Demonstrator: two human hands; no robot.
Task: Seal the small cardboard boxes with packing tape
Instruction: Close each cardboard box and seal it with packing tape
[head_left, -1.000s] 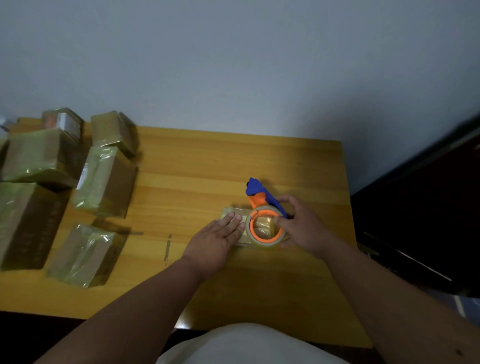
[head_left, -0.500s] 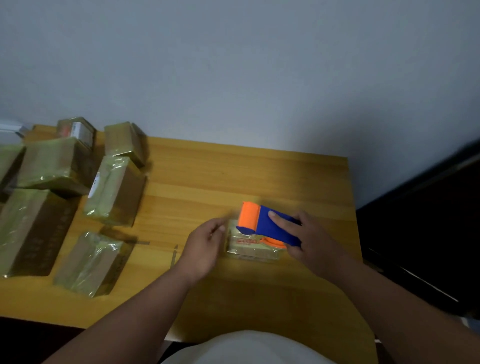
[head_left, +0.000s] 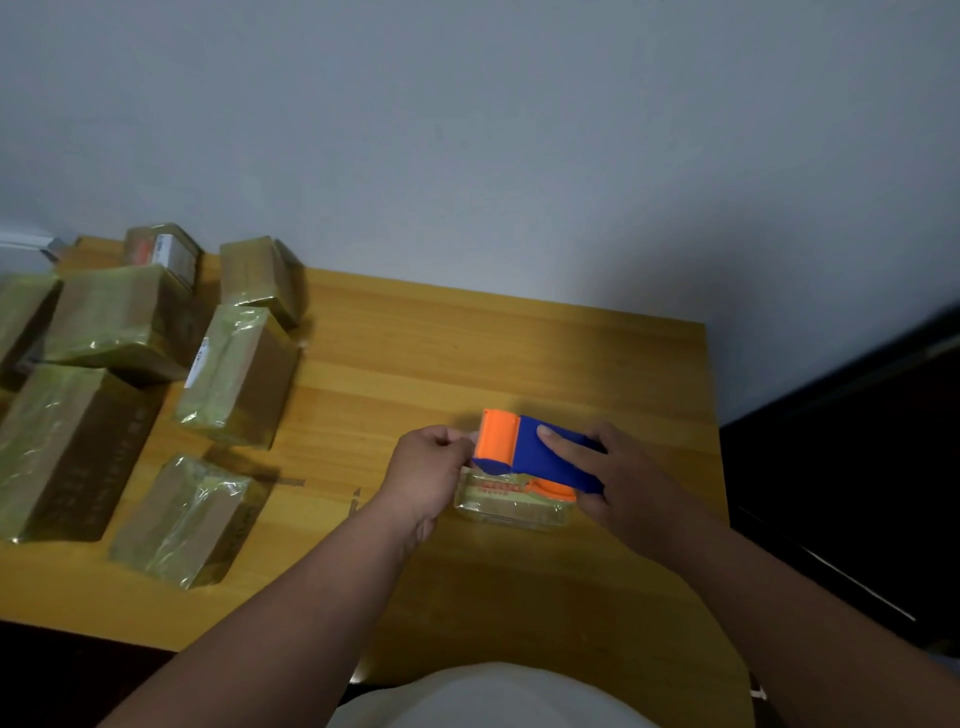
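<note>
- Fingers (head_left: 563, 448) of right hand (head_left: 631, 486) curled over the blue-and-orange tape dispenser (head_left: 535, 453), index laid along the blue top, gripping it.
- Dispenser sits on top of the small box (head_left: 506, 501), orange roller end pointing left; orange tape core shows under the blue body at its right.
- Left hand (head_left: 428, 475) at the box's left end, fingers curled in toward the orange roller. Looks like a pinch on the tape end or box edge; can't tell which, contact point is hidden.
- Small box lies flat on the wooden counter (head_left: 467, 364), right of centre, between the two hands. Already shiny with clear tape, red print visible on the near side.
- Left part of counter: cluster of taped cardboard boxes. Long one at far left (head_left: 67, 452), one just beside it nearer the front (head_left: 187, 519), mid-size one with a white label (head_left: 236, 376), larger one behind (head_left: 111, 317), two small ones by the wall (head_left: 260, 275) (head_left: 163, 252).
- Another box partly cut off at the left edge.
- Short strip of tape (head_left: 288, 482) lying on the counter between that cluster and the left hand.
- Grey wall (head_left: 467, 130) behind, dark furniture to the right of the counter.
</note>
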